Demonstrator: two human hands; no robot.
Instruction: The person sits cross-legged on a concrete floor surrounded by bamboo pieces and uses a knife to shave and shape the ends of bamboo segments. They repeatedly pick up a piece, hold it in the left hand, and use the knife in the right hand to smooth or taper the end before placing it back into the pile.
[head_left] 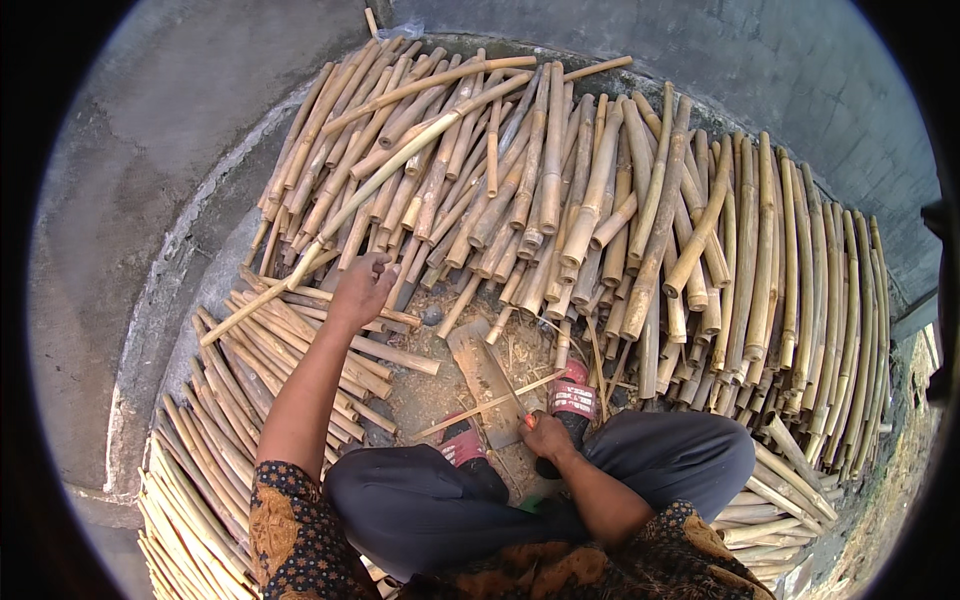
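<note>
Fingers (375, 268) on one long bamboo pole (380, 180) (right hand (547, 436) low)

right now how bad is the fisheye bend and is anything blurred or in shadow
Head view: strong fisheye, black corners, the concrete wall curving at the rim; bamboo sticks sharp in flat daylight, no glare; soft shade under the knees; left hand and right hand unblurred.

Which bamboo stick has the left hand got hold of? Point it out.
The long pale stick lying slantwise across the top of the pile, under the left hand. The others lie packed side by side.
</note>
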